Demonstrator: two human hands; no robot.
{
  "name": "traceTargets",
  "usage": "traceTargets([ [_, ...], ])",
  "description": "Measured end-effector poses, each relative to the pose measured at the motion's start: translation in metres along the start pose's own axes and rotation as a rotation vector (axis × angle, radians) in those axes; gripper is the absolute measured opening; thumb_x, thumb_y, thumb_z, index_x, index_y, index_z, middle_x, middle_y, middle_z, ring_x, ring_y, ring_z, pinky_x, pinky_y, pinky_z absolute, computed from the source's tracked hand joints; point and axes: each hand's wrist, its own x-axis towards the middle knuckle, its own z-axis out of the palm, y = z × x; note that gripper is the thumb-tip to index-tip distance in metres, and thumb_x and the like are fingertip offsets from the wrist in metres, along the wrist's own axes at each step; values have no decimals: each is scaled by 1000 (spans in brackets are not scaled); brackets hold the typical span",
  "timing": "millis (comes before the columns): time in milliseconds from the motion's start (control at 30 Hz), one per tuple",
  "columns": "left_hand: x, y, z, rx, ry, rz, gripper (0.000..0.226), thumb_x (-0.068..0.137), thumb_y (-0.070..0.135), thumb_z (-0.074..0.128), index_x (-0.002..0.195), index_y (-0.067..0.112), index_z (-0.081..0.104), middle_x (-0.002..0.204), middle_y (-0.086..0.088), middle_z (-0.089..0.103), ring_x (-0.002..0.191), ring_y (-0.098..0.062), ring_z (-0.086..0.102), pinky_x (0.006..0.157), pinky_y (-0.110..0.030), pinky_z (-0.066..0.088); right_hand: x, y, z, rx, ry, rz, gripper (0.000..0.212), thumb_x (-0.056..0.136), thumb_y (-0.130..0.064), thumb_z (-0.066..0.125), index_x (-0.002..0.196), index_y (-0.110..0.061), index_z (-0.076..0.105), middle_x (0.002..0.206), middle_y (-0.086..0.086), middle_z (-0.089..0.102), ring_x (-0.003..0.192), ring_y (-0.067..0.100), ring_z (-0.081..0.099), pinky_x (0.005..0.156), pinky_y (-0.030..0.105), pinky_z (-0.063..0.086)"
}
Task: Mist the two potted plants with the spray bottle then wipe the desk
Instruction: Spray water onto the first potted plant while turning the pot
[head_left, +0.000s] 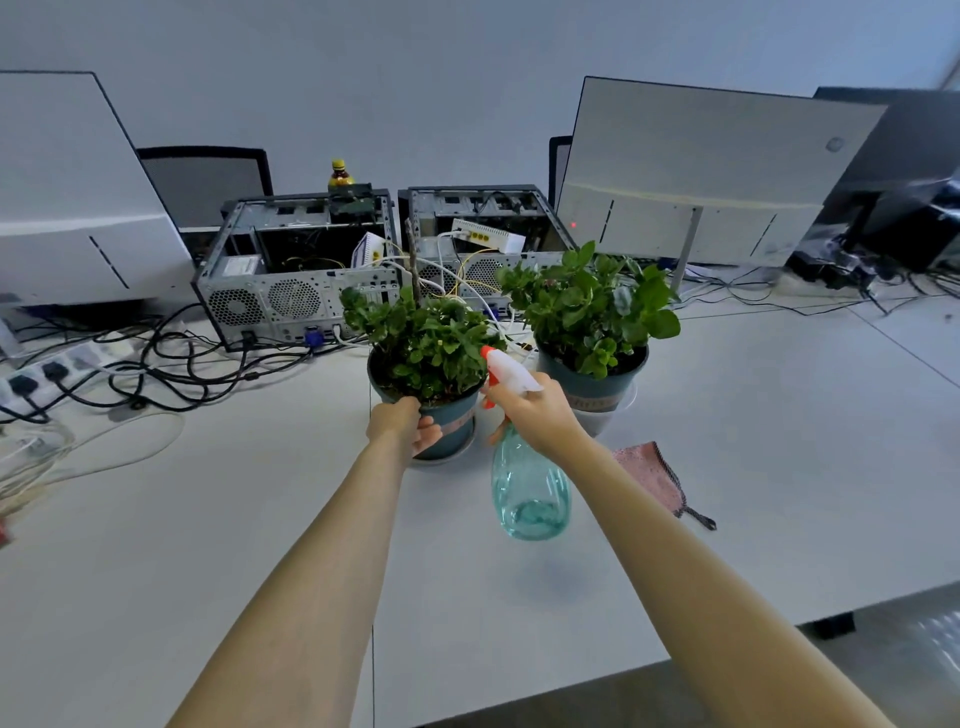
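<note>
1. Desk (208, 519): white surface with a seam running toward the viewer between the two forearms.
2. Left potted plant (423, 338): leafy green, with one bare upright stem, in a teal pot standing on a pale saucer near the middle of the desk.
3. Left hand (402, 423): wrapped around the near rim and side of that pot, thumb on the front wall; a closed grasp on the pot.
4. Right potted plant (592, 306): bushier, in a matching teal pot with a pale band, just beside and slightly behind the first; the two pots stand apart.
5. Spray bottle (530, 488): clear teal body, white head with an orange nozzle tip and trigger. Held off the desk, nozzle pointing into the left plant's foliage.
6. Right hand (535, 410): closed around the bottle's neck; fingers reach the trigger, though whether it is pressed cannot be told.
7. Pink cloth (652, 478): lies flat on the desk right of the bottle, partly hidden by the right forearm, with a dark loop at its near corner.
8. Two opened computer cases (296, 265): behind the plants, with trailing cables.
9. Monitor back (701, 171): far right, behind the right plant.
</note>
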Motion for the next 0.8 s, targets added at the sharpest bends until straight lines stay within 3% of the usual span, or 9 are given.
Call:
traceTargets([
  [67,0,1,0,11,7,-3,33,92,15,49,119,-4,53,78,-11,60,61,-22,61,44,-23,55,4,-8,-8,-62,-29,-10,21,89,-25,49,108,-32,55,96,24,66,73,44,63,76,48,55],
  [167,1,2,0,18,16,-13,32,92,16,50,118,-4,53,80,-11,61,62,-22,62,50,-28,55,12,-21,-17,-134,-69,23,20,81,-29,53,92,-16,62,98,27,66,70,34,62,76,53,55],
  [267,-3,2,1,-12,-1,-29,31,93,14,50,119,-3,52,78,-11,60,64,-23,62,58,-31,56,19,-40,-22,-182,-87,73,36,78,-34,57,80,0,68,74,19,60,62,23,49,59,41,50],
  [367,-5,2,1,-43,-10,-35,30,93,12,49,120,-2,51,77,-12,59,65,-24,62,59,-32,56,21,-63,-24,-273,-132,46,32,87,-26,54,62,-5,53,55,0,41,51,16,36,53,27,31],
  [467,-4,4,-2,-31,-28,-35,27,94,11,50,117,-2,52,79,-13,60,67,-24,62,61,-34,56,26,-75,-21,-349,-183,15,29,91,-24,47,71,-6,60,54,-1,49,51,13,40,50,25,31],
  [567,-5,5,-6,-15,-55,-49,15,94,10,51,102,-2,52,78,-13,60,67,-23,61,72,-37,55,39,-86,-19,-416,-239,-2,33,93,-30,42,84,-4,60,72,7,64,52,13,45,49,23,37],
  [700,-1,5,-11,-17,-58,-66,14,93,9,53,84,-2,53,77,-14,61,66,-24,61,71,-38,56,61,-109,-12,-455,-314,-8,21,80,-29,45,80,-9,50,77,11,60,62,22,55,57,28,49],
  [800,2,4,-11,-11,-58,-68,16,93,10,54,80,-1,53,74,-14,61,65,-24,62,71,-38,55,67,-122,-2,-435,-365,2,12,80,-25,44,81,-13,47,82,10,57,63,22,56,50,25,50],
])
